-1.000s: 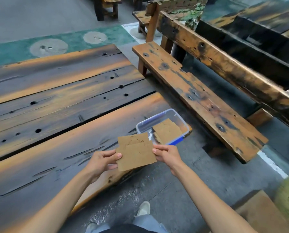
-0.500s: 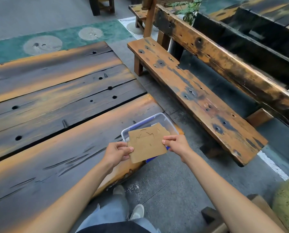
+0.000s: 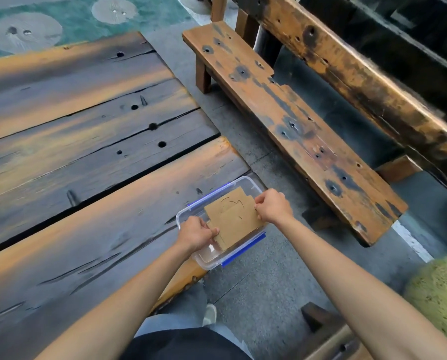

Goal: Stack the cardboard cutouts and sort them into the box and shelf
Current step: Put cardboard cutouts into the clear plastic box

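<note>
A clear plastic box (image 3: 208, 258) with blue clips sits at the near right corner of the wooden table (image 3: 92, 178), partly overhanging its edge. Brown cardboard cutouts (image 3: 234, 216) with cut lines in them are stacked inside the box's opening. My left hand (image 3: 197, 233) pinches the stack at its near left edge. My right hand (image 3: 273, 206) pinches its far right edge. The lower sheets of the stack are mostly hidden under the top one.
A worn wooden bench (image 3: 289, 120) with a backrest runs along the right, across a grey paved gap. A yellow-green rounded object (image 3: 440, 289) lies at the lower right. A wooden piece (image 3: 328, 331) stands near my legs.
Both hands carried the cardboard stack forward and to the right from the table edge, and lowered it into the clear box over the cutouts there.
</note>
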